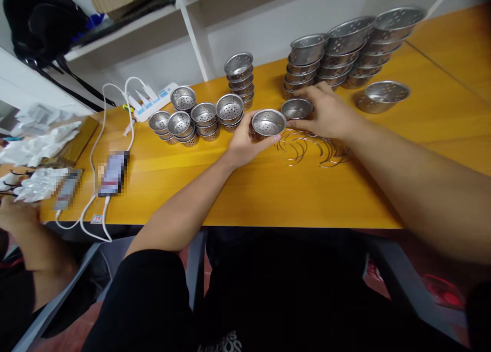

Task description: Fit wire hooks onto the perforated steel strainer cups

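My left hand (245,143) is wrapped round a small perforated metal cup (269,123), its mouth facing up. Close beside it, my right hand (326,111) grips a second metal cup (297,109) by its sides, thumb and fingers at the rim. Thin curved metal wires (318,150) lie on the table just below both hands. Left of my left hand stand several short stacks of like cups (230,109), and behind them a taller stack (240,75). Larger stacked metal bowls (349,40) rise behind my right hand.
A single metal bowl (383,97) sits at the right on the wooden table (299,198). To the left are a power strip (157,104), white cables and a phone (113,173). Another person's arm (38,239) rests at the far left, near plastic bags (42,183).
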`<state>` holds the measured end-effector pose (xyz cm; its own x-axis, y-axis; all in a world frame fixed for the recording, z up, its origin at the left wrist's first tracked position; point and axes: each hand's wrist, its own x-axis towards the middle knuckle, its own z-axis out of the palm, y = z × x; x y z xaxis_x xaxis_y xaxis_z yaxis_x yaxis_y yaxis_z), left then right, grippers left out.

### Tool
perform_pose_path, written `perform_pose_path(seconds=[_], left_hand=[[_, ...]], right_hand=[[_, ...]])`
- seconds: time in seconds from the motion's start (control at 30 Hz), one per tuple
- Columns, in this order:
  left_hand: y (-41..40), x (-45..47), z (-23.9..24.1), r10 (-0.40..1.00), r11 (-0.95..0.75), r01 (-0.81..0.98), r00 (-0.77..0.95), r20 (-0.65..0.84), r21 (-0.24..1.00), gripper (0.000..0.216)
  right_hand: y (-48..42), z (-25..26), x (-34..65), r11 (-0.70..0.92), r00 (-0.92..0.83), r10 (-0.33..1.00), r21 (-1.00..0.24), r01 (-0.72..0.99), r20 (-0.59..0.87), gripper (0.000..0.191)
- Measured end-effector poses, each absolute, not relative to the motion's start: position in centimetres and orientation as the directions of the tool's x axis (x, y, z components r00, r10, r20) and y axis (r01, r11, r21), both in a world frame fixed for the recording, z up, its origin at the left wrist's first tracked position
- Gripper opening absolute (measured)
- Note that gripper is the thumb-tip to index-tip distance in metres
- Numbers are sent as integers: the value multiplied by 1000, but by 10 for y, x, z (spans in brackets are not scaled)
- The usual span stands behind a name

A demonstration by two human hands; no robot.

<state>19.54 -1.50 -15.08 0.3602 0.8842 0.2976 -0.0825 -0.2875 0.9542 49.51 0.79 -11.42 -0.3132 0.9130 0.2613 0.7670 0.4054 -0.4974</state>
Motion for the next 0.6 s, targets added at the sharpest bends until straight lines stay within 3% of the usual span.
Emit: perform_pose_path(seconds=[0.17,0.3,0.47,0.6], left_hand=[[-16,193,-150,880,-301,-44,372,295,953,93],[-18,192,-147,890,-302,9,362,278,953,91],[-20,192,-138,929,-275,104,286,236,956,88],[-21,192,-133,939,-274,115,246,240,955,83]], right_hand=[[-4,-96,499,434,-321,895,-445,783,309,92],[-25,-63,504,538,-352,816,-380,752,458,45],[-29,-62,500,653,-663,737,-387,651,129,42],[-10,-91,499,712,-734,672,-361,603,100,23]])
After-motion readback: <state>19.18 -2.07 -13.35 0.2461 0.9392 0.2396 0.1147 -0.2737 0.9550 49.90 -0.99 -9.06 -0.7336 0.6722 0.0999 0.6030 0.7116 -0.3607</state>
